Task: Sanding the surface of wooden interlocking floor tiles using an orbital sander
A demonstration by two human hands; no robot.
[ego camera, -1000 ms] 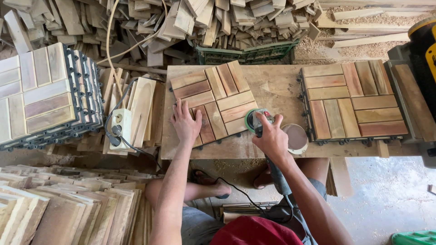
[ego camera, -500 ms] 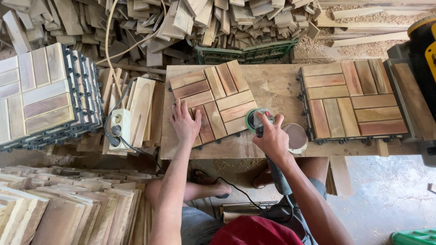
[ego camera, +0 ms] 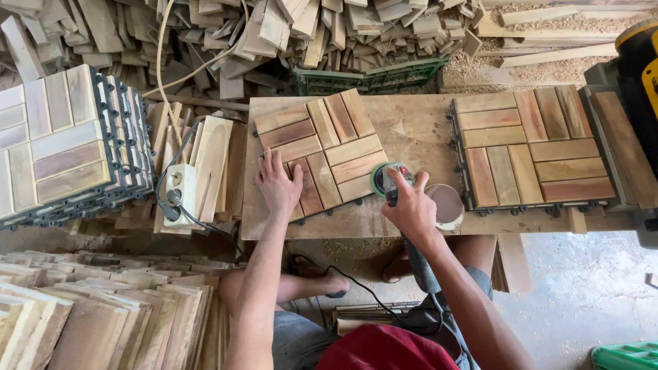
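Head view, centre of frame: left hand (ego camera: 277, 186) lies flat, fingers spread, grip apart, pressing the lower left corner of a slatted wooden tile (ego camera: 322, 152) on the tabletop (ego camera: 418, 127). Right hand (ego camera: 411, 205) has its grip clamped on a green-rimmed sander (ego camera: 385, 179), set at the tile's lower right edge. A second wooden tile (ego camera: 531, 147) lies right of centre. A stack of tiles (ego camera: 65, 147) stands at left, a white power socket block (ego camera: 179, 195) beside it.
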